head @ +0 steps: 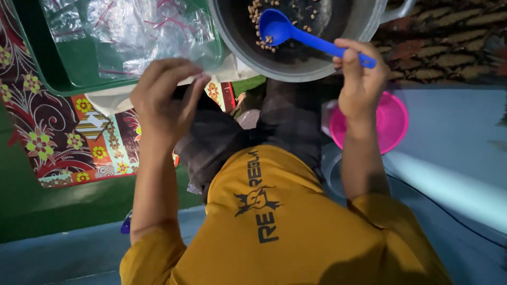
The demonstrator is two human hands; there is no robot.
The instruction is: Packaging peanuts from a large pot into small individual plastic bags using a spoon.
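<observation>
My right hand (pixel 360 79) grips the handle of a blue plastic spoon (pixel 296 31). Its bowl lies inside a dark round pan (pixel 296 66) at the top middle and carries a few brown seeds; more seeds (pixel 259 10) are scattered in the pan. My left hand (pixel 166 97) is at the left of centre with the fingers pinched on the edge of a thin clear plastic bag (pixel 174 39), just in front of a green tray (pixel 68 74). The bag's lower part is hard to make out against my hand.
The green tray holds several clear plastic bags with red strips. A pink bowl (pixel 393 121) sits at the right beside my forearm. A patterned floral cloth (pixel 63 142) lies at the left. The floor (pixel 454 158) is blue-grey. My yellow shirt fills the bottom.
</observation>
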